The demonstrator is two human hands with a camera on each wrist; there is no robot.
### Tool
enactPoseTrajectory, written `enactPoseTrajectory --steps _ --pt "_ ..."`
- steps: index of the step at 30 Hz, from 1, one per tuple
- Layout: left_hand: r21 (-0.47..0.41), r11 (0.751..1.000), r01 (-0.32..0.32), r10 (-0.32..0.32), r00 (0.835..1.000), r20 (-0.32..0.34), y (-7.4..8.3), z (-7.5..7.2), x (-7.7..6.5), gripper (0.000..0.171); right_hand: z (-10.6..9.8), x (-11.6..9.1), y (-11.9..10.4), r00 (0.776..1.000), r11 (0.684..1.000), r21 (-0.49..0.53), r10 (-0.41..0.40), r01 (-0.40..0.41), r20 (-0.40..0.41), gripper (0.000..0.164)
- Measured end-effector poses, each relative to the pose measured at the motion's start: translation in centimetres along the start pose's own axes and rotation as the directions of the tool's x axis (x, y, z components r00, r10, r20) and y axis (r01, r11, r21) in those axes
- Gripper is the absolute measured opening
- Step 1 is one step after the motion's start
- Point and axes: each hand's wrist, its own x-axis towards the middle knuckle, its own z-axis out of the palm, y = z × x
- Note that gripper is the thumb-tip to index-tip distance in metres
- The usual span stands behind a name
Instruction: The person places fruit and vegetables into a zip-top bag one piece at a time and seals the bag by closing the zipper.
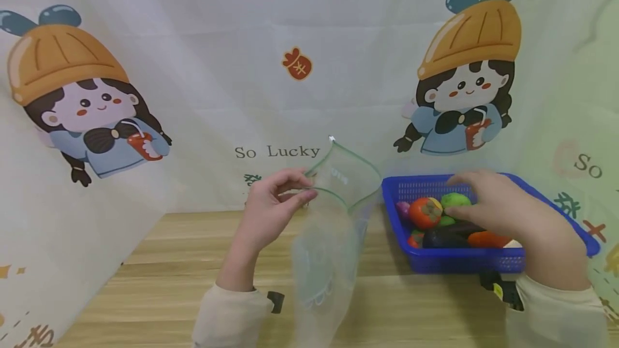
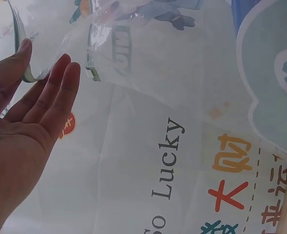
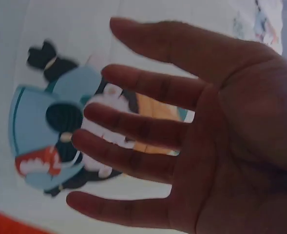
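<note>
A clear zip bag (image 1: 329, 262) with a green-edged mouth stands upright, its opening spread wide. My left hand (image 1: 271, 208) pinches the near left edge of that mouth between thumb and fingers; the left wrist view shows the bag's rim (image 2: 28, 73) at the fingertips. Over the blue basket (image 1: 464, 253) hovers my right hand (image 1: 503, 203), fingers spread and palm bare in the right wrist view. Beneath and beside it lie a red-orange persimmon (image 1: 425, 213), a green fruit (image 1: 455, 201), a dark eggplant (image 1: 445, 238) and an orange carrot (image 1: 488, 239).
The wood-grain table (image 1: 179, 278) runs under the bag and basket. A printed cloth (image 1: 217, 69) with cartoon figures hangs behind and along both sides, close to the basket. A small purple item (image 1: 403, 209) sits in the basket's left corner.
</note>
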Motion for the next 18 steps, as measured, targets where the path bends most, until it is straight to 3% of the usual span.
enactPoseTrajectory --steps 5,9,12,15,18 --pt "0.015 1.000 0.014 -0.014 1.000 0.003 0.1 -0.1 -0.1 0.010 -0.7 -0.7 3.8 0.987 0.993 0.012 0.117 -0.119 0.108 0.062" --pt "0.026 1.000 0.014 -0.014 1.000 0.000 0.2 -0.2 -0.2 0.009 -0.9 -1.0 4.8 0.923 0.955 0.102 0.235 -0.277 0.304 0.064" --pt "0.030 0.999 0.009 -0.009 1.000 -0.003 0.2 -0.3 -0.2 0.009 -0.7 -0.9 4.5 0.878 0.912 0.177 0.281 -0.370 0.387 0.057" --pt "0.020 1.000 0.015 -0.016 1.000 0.009 0.2 -0.4 -0.2 0.009 -0.3 -0.6 4.2 0.895 0.925 0.194 0.237 -0.327 0.379 0.042" --pt "0.005 1.000 0.028 -0.028 0.999 0.038 0.2 -0.3 -0.3 0.009 0.0 -0.1 4.1 0.925 0.951 0.167 0.194 -0.259 0.327 0.041"
